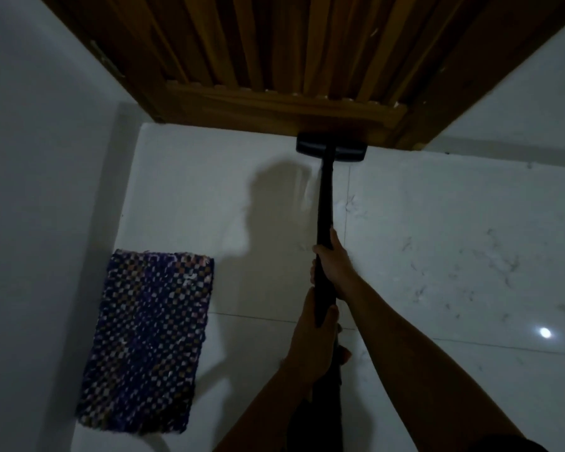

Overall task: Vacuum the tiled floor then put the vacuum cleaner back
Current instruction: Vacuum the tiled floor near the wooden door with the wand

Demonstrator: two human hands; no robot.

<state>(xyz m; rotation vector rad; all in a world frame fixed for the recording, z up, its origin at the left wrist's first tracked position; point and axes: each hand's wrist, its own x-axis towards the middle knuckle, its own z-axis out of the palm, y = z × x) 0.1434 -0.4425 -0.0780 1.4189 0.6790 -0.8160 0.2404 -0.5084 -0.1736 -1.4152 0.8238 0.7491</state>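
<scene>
Both hands, right (335, 265) ahead of left (310, 347), were clamped on the wand (324, 203), its head (330, 147) on the floor (437, 243) against the door (274, 60), where a harder push could knock the wood or jam it.

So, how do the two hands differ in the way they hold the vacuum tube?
The right hand grips higher on the tube, nearer the floor head; the left hand grips lower, nearer the body. The right arm comes in from the right side and the left arm from below. The right hand shows its back, and the left shows its thumb side. Both are shut on the same black tube.
</scene>
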